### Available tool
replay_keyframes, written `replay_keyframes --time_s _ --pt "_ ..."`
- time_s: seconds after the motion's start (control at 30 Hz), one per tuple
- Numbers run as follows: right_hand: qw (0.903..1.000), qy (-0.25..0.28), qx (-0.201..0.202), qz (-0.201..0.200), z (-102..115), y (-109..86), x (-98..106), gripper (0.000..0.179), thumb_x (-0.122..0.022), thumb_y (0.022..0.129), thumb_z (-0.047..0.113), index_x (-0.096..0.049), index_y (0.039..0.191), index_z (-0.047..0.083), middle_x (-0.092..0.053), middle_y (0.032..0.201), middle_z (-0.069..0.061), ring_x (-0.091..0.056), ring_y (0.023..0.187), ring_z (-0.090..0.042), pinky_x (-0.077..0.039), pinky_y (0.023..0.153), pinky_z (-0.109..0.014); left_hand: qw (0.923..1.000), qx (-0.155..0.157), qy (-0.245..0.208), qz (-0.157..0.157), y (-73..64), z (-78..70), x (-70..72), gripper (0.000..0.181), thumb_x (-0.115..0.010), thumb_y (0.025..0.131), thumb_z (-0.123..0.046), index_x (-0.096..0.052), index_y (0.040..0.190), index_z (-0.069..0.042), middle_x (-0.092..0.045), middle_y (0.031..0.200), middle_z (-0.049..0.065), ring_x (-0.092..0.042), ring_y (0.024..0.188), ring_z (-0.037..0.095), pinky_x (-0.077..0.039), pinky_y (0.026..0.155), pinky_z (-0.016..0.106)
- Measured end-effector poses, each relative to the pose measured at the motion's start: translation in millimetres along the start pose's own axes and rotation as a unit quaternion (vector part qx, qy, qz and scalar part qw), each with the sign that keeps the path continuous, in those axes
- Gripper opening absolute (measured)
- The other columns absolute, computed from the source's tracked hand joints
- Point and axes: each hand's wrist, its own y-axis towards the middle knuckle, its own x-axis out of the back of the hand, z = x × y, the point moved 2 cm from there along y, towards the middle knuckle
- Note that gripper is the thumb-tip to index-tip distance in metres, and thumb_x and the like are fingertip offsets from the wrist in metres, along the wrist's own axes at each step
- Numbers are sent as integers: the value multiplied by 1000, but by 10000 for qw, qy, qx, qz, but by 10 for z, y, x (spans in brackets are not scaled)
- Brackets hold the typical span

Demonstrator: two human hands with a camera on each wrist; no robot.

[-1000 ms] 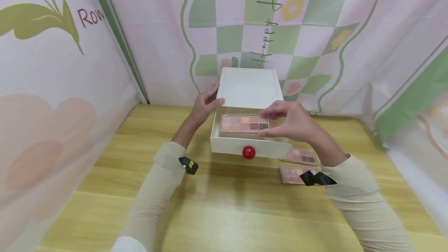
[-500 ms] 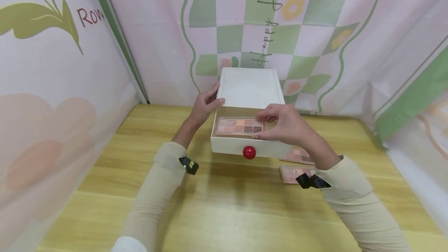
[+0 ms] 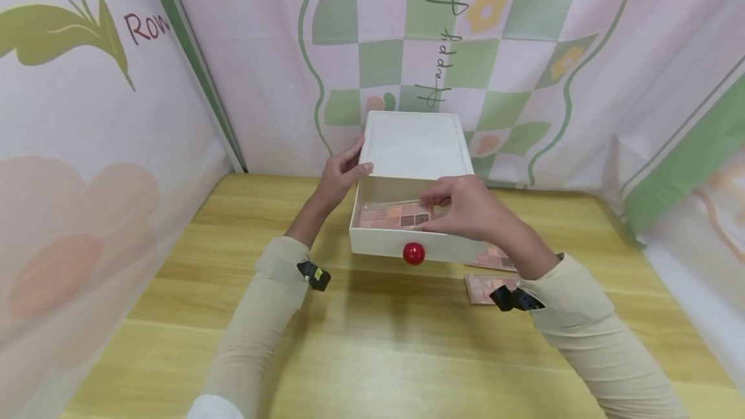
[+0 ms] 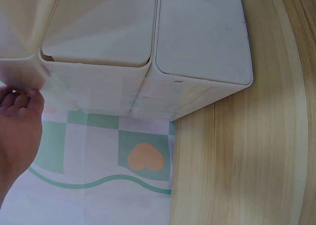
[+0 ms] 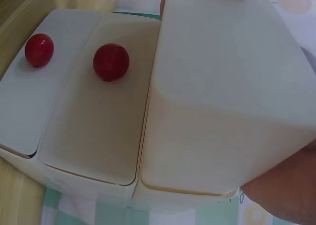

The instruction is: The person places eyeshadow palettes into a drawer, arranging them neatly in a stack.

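Note:
A white drawer cabinet (image 3: 416, 141) stands against the back cloth, its top drawer (image 3: 378, 242) with a red knob (image 3: 414, 253) pulled out. My left hand (image 3: 339, 176) grips the cabinet's left side, thumb at the top front corner. In the left wrist view, that hand's curled fingers (image 4: 19, 106) are at the cabinet's edge. Inside the drawer, my right hand (image 3: 468, 209) pinches the right end of an eyeshadow palette (image 3: 387, 215), which lies low behind the drawer front. In the right wrist view, the drawer hides the palette and most of the right hand (image 5: 284, 185).
Two more palettes lie on the wooden table (image 3: 372, 354) right of the cabinet: a rear palette (image 3: 493, 257) and a front palette (image 3: 483, 288), both partly covered by the right arm. The cabinet's lower drawers (image 5: 94, 111) are closed. Printed cloth (image 3: 384, 63) hangs behind and at both sides.
My right hand has moved left and down with the palette, which has sunk deeper into the open drawer. The left hand stays on the cabinet's side.

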Motion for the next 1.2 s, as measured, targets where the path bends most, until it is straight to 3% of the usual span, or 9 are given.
replay_keyframes --time_s 0.3,0.47,0.63,0.9,1.03,1.2 --pt "9991 -353 -107 201 24 29 -8 41 -86 80 27 -76 114 7 -75 101 -4 -62 90 -20 -55 80 -36 9999 -81 -74 13 6 16 7 73 -57 96 -13 -21 157 4 -16 170 18 -26 157 30 -32 126 34" --pt "9988 -378 -201 230 20 15 -5 52 -85 81 30 -71 123 2 -75 114 -13 -67 102 -27 -60 88 -44 9999 -87 -66 42 1 25 -2 74 -57 95 -14 -21 157 5 -16 170 18 -27 157 31 -33 126 34" --pt "9996 -93 -204 157 -6 -23 16 53 -81 86 30 -68 129 2 -72 127 -18 -66 115 -34 -59 98 -53 9999 -79 -85 71 4 24 -8 71 -55 97 -10 -21 157 4 -16 170 18 -26 157 31 -31 127 36" --pt "9975 639 196 -238 -66 -185 97 35 -70 95 20 -71 126 3 -74 123 -17 -69 117 -32 -57 100 -57 10000 -49 42 16 -3 16 -21 70 -56 97 -9 -22 157 4 -17 170 18 -29 156 32 -33 127 37" --pt "9944 678 518 -622 -104 -276 146 30 -71 95 16 -73 122 4 -76 118 -16 -71 112 -31 -60 95 -52 9999 -64 93 -45 -7 7 -19 70 -56 97 -10 -23 157 4 -17 170 19 -28 157 33 -32 127 38" --pt "9835 590 1186 -1229 -189 -378 184 23 -72 90 3 -76 113 4 -79 106 -12 -73 101 -16 -59 90 -24 9998 -91 185 -55 -1 9 -18 71 -56 96 -11 -23 157 4 -17 170 20 -26 157 33 -31 128 38"
